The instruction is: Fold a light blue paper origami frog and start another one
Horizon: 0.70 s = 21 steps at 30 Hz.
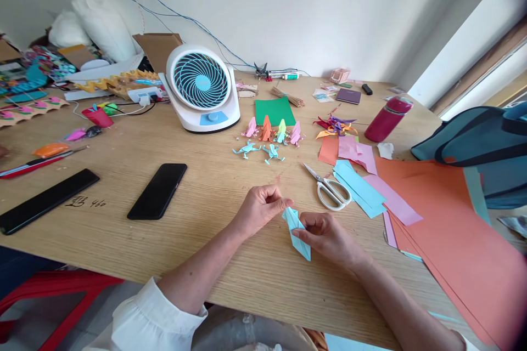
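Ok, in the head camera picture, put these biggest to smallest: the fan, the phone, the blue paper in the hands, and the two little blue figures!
1. Fan
2. Phone
3. Held blue paper
4. Left blue figure and right blue figure: too alike to rank

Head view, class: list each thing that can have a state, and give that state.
Light blue paper: folded
Left hand: pinching its upper end
Right hand: gripping its side
Scissors: closed, lying flat
Small paper figures: folded
Green sheet: flat
Bottle: standing, capped
Phone: screen dark
Fan: standing; can't tell whether running
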Tool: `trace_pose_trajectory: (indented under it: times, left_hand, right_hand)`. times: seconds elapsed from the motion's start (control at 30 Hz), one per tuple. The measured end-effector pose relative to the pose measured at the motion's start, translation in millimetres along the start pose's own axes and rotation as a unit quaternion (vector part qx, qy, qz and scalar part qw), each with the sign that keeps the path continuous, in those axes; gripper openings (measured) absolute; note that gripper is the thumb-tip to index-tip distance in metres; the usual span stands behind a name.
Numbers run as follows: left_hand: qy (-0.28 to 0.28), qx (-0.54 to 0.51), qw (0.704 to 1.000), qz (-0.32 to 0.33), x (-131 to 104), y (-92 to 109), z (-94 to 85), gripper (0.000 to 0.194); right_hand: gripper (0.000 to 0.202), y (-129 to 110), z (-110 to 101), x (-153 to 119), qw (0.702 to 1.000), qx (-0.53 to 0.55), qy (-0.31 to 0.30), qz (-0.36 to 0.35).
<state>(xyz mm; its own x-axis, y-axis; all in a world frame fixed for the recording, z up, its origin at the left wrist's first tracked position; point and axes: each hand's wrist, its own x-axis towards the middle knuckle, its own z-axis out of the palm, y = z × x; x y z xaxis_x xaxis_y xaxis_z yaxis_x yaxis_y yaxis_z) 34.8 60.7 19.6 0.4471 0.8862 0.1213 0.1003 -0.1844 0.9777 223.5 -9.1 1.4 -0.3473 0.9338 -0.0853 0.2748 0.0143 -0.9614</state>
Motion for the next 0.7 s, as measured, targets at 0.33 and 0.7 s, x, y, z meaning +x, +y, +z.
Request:
trace_pose_trajectory:
  times: [0.33, 0.7]
  left_hand:
    - [0.020, 0.099, 0.992, 0.075, -0.9, 5.0, 2.8, 0.043]
    - [-0.017, 0.051, 0.999, -0.003, -3.2, 5.6, 7.6, 0.041]
  right_hand:
    - [0.039, -2.3, 0.7, 0.0, 1.000, -0.015, 0.003, 0.000]
    - [0.044, -4.7, 1.5, 2.4, 0.998, 0.055, 0.043, 0.003]
